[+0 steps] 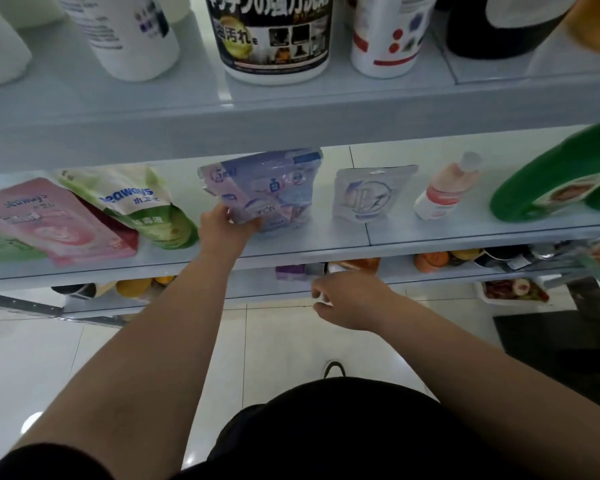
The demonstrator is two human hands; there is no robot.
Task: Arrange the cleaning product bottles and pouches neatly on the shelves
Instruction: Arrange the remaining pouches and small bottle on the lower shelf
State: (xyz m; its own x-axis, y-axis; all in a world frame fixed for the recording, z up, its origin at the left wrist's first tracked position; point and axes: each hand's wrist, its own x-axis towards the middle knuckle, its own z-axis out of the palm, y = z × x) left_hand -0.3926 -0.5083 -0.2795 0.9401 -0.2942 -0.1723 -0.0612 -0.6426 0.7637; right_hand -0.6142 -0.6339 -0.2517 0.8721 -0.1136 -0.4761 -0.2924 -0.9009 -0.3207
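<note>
Head view: purple pouch point(264, 188) stood mid middle shelf point(326, 251), between green pouch point(142, 206) and pale pouch point(373, 194), back from front edge. Looked soft, floppy, slick film, probably light, so gripping low near base seemed smarter than pinching top. Left hand point(227, 230) had fingers closed on its lower left corner. Right hand point(347, 299) hung below shelf front edge, fingers loosely curled; couldn't tell if holding anything.
</note>
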